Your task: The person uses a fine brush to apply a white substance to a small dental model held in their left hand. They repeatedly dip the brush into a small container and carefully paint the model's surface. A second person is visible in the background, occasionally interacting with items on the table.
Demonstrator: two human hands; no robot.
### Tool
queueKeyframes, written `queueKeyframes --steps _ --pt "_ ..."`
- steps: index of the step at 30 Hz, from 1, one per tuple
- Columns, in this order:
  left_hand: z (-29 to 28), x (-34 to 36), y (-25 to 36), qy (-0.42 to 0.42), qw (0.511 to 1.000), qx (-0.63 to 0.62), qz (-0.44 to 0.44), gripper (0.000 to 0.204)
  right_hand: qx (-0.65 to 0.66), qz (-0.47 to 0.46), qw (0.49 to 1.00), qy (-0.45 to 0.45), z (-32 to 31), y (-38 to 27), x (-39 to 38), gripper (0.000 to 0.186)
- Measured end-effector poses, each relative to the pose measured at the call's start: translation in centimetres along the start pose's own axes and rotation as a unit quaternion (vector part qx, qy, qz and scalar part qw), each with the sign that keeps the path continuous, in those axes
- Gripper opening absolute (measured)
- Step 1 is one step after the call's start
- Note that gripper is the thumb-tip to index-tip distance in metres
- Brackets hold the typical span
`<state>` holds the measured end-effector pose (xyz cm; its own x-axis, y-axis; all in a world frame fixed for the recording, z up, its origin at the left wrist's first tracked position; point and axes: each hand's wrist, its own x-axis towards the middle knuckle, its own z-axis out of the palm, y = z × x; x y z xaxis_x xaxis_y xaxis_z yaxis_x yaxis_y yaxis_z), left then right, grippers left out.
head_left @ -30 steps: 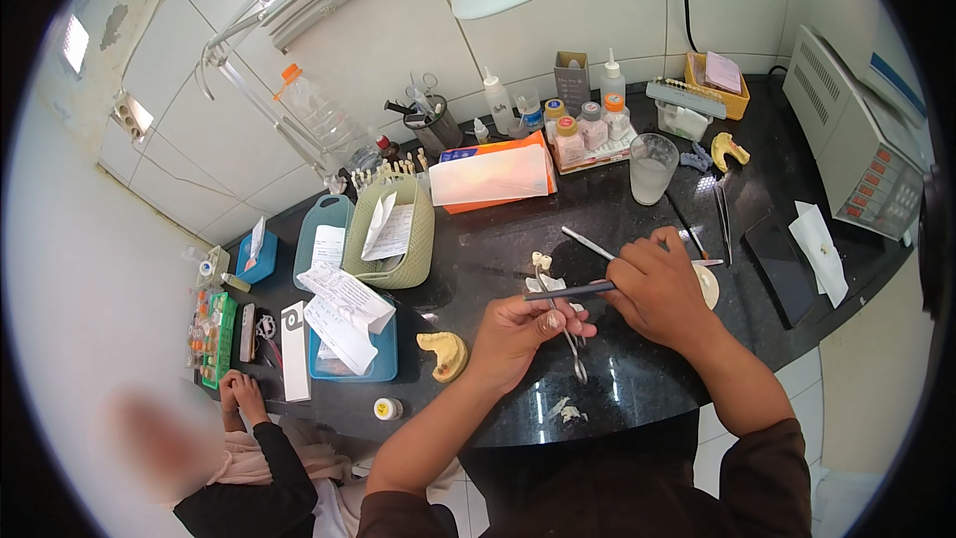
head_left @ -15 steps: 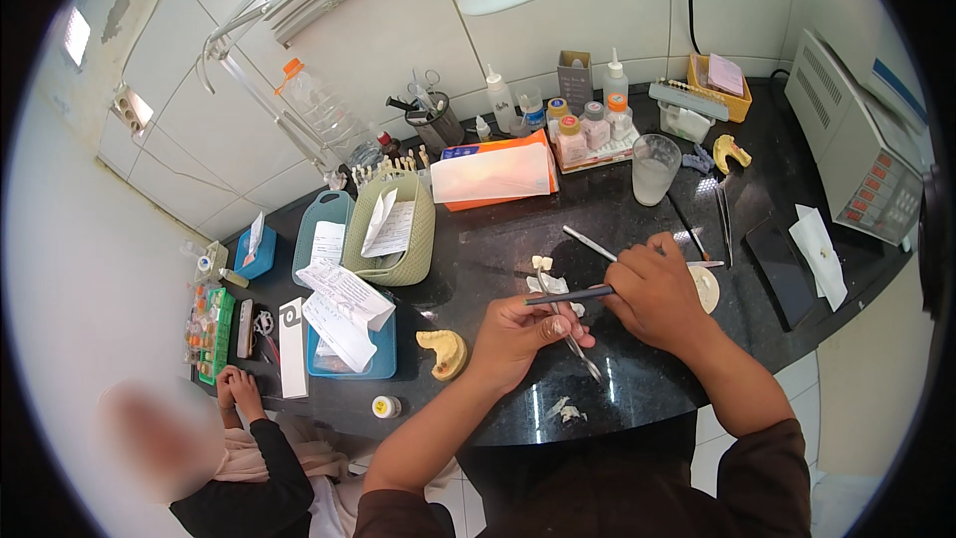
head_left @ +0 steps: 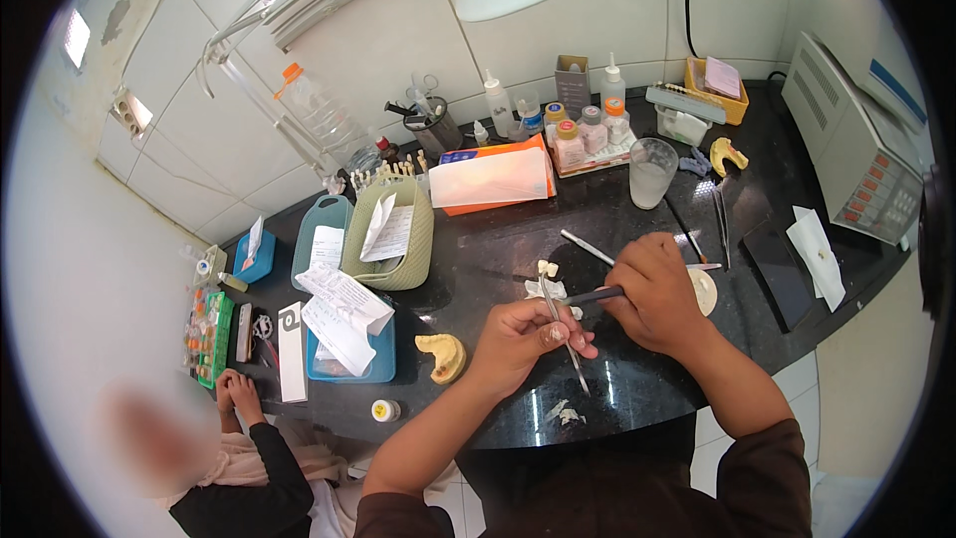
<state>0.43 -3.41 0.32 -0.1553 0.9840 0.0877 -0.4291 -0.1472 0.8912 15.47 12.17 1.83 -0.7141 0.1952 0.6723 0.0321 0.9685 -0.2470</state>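
My left hand is closed around slim metal tweezers, which slant across the fingers. Small cream tooth-shaped pieces show at the far end of the tweezers. In my right hand is a dark-handled tool, pointing left toward the left fingers; its tip is too small to make out. Crumpled white tissue lies on the black worktop just behind the left hand. A yellow dental cast sits to the left, near a small white jar.
A white-handled tool and a round pale dish lie beside my right hand. Farther back stand a cloudy glass and several bottles. Baskets line the left. A seated person's hands rest at the left edge.
The dark-handled tool has drawn back to the right, away from over the left fingers. The tweezers have turned slightly, their near end swinging left and toward me.
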Motion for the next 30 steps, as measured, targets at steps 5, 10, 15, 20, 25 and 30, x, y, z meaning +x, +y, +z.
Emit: queueKeyframes --steps 5,10,15,20,25,30 --pt "-0.5 0.0 -0.5 -0.043 0.998 -0.034 0.019 0.010 0.070 -0.010 0.993 0.091 -1.4 0.4 -0.4 0.023" --pt "0.1 -0.2 -0.4 -0.056 0.997 -0.020 0.043 0.006 0.154 -0.063 0.971 0.173 -1.6 -1.3 0.4 0.016" --pt "0.5 0.3 0.0 -0.043 0.945 0.271 0.175 0.009 0.334 -0.038 0.933 0.128 -1.1 -2.9 -0.3 0.022" --pt "0.4 0.5 -0.7 -0.026 0.897 0.359 0.257 0.014 0.459 -0.038 0.884 0.078 -0.5 -3.3 -1.1 0.032" --pt "0.4 0.4 -1.0 -0.029 0.883 0.374 0.283 0.015 0.418 -0.046 0.906 0.034 -0.5 -3.7 -1.7 0.035" --pt "0.3 0.5 -1.3 -0.021 0.876 0.386 0.287 0.017 0.365 -0.088 0.921 0.102 0.4 -3.8 -1.5 0.030"
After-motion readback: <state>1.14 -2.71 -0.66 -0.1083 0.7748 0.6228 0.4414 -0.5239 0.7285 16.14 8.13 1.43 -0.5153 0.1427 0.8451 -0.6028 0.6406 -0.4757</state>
